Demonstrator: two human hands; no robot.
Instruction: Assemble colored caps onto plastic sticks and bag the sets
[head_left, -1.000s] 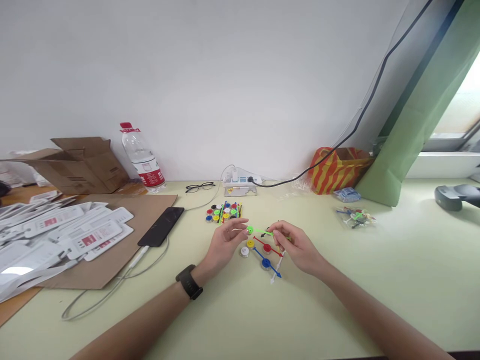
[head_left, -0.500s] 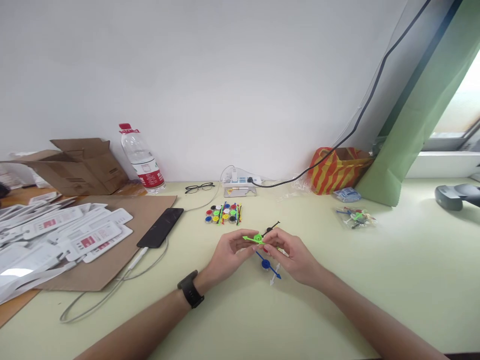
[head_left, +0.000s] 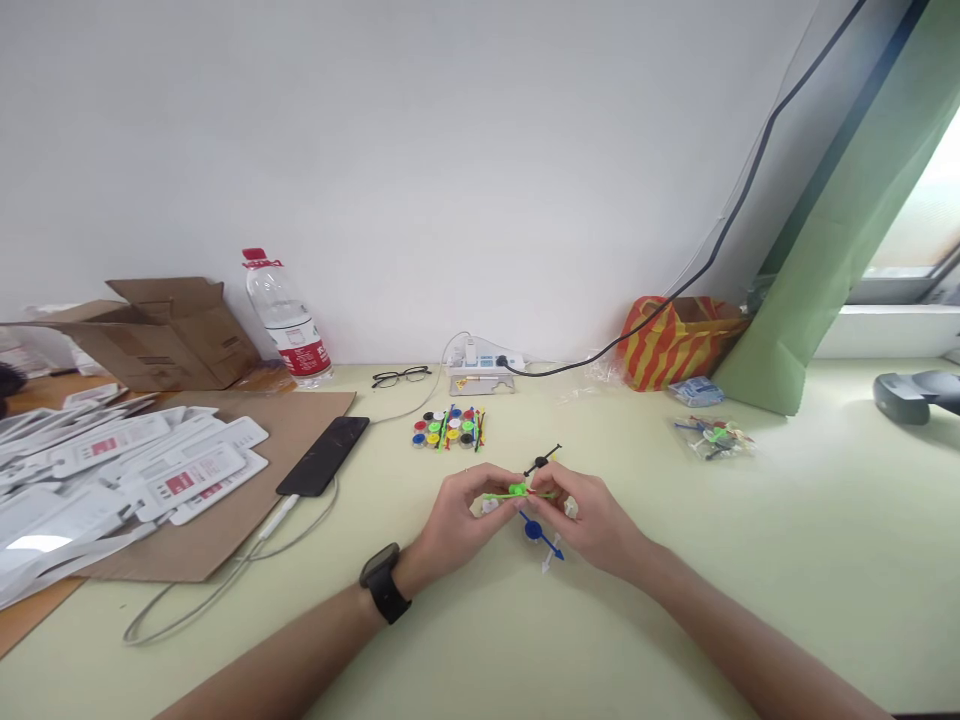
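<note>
And there's your left hand (head_left: 456, 512), thumb and fingertips closed on the bright green spinner (head_left: 517, 490), your right hand (head_left: 594, 515) pinching its other side! It sits right between both sets of fingertips, a slim shaft lying sideways with a round hub. Below them, a blue arrow (head_left: 533, 531) with a round hub rests on the smooth, pale tabletop (head_left: 510, 640); just beyond, a thin black arrow (head_left: 541, 463); farther, glossy coloured discs (head_left: 433, 440).

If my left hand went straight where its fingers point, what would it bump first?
Probably your right hand, facing it across the green arrow spinner; exact depth is hard to judge.
</note>
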